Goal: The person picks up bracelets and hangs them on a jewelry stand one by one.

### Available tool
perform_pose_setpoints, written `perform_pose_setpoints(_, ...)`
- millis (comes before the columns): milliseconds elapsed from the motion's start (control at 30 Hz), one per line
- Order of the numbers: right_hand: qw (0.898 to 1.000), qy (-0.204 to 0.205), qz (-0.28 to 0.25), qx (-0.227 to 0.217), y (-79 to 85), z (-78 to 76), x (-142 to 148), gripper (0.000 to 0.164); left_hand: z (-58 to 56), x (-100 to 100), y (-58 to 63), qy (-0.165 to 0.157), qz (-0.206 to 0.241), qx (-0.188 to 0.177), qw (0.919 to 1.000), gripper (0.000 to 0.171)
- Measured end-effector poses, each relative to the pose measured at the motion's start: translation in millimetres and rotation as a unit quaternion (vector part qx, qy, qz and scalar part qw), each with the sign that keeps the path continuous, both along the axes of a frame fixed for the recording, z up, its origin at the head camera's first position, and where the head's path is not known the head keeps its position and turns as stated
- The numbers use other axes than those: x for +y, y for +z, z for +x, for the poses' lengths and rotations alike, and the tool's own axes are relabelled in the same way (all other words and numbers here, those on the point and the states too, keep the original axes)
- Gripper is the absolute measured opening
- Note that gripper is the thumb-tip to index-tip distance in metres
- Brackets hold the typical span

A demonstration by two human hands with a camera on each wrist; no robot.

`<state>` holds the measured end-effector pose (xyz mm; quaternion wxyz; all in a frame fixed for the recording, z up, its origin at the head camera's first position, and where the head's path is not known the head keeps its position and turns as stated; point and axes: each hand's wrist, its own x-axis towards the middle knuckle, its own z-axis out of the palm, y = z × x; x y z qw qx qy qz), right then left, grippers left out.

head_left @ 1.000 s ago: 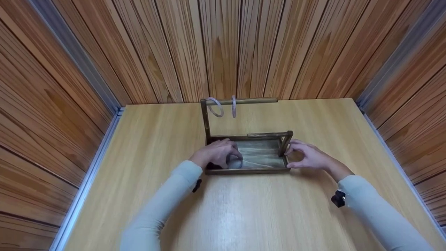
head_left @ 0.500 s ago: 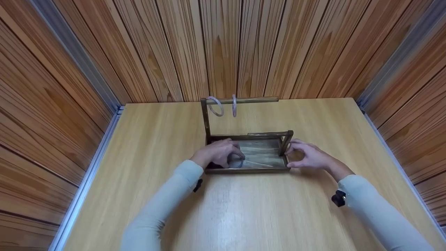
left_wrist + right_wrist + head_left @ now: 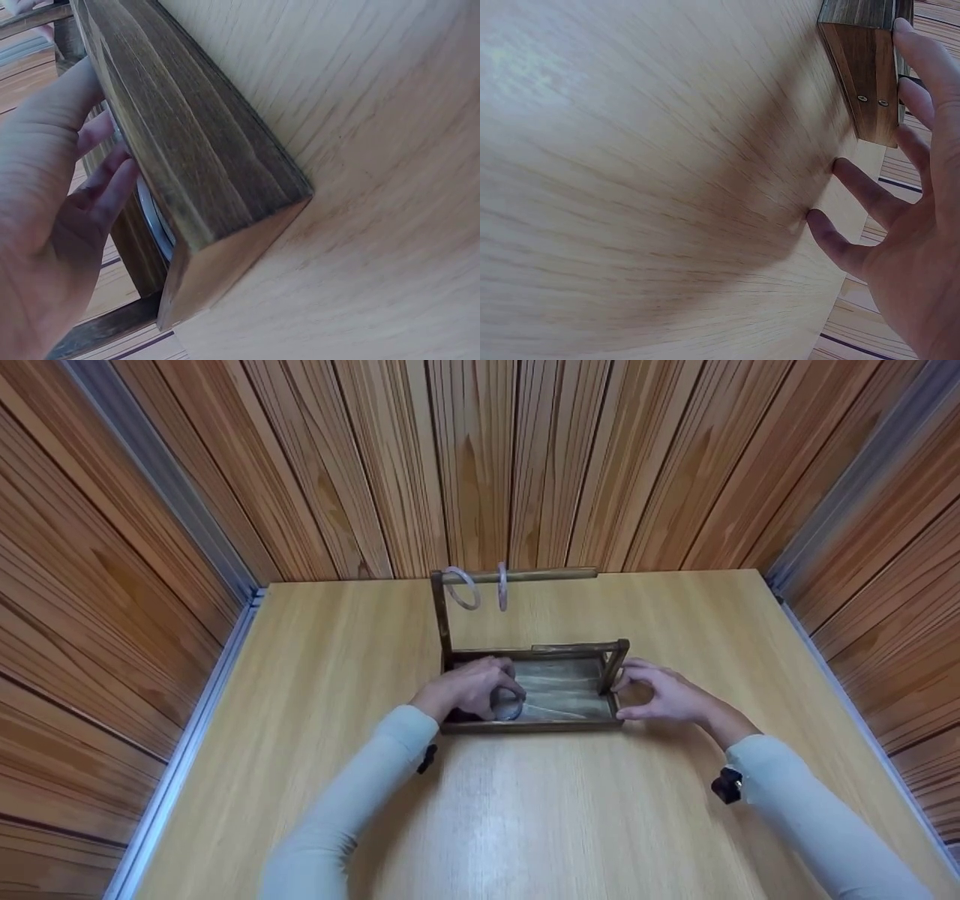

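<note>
A dark wooden stand (image 3: 532, 727) rests on the table; its base is a shallow tray with a post and bar on each end. My left hand (image 3: 476, 690) reaches into the tray's left part, with thumb and fingers on a pale bangle (image 3: 512, 715). In the left wrist view, the tray's wall partly hides this bangle (image 3: 155, 225). My right hand (image 3: 660, 696) is at the stand's right end, its fingertips touching the end wall and corner. The right wrist view shows its spread fingers (image 3: 859, 191), two of them down at the tabletop.
Two pale pinkish bangles, a left one (image 3: 463, 589) and a right one (image 3: 503, 587), hang from the stand's tall upper bar (image 3: 555, 575). A shorter bar (image 3: 577, 648) extends from the right post. Wood-panelled walls (image 3: 480, 457) enclose the light wooden table (image 3: 495, 817).
My left hand has shifted slightly right inside the tray, and the bangle at its fingers has tilted a little. The right hand and the hanging bangles stay in place.
</note>
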<state>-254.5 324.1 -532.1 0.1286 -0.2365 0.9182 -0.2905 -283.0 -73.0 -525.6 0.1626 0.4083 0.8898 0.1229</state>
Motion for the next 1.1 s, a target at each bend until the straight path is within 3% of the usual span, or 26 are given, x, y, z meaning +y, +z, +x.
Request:
perform_pose_setpoints(500,1.0,-0.001,-0.021,-0.007,-0.4,0.0,-1.5,0.039,1.5,-1.3,-3.8,0.022,0.026,0.006,0.9994,0.062)
perform_pose_setpoints(933,1.0,-0.003,-0.016,-0.011,-0.8,0.4,0.2,0.035,5.0,-2.6,3.5,0.071,0.01,0.01,0.9974,0.071)
perform_pose_setpoints(1100,1.0,-0.003,-0.02,-0.012,-1.0,1.0,-0.3,0.036,5.4,-4.6,3.3,0.061,0.01,0.027,0.9977,0.07)
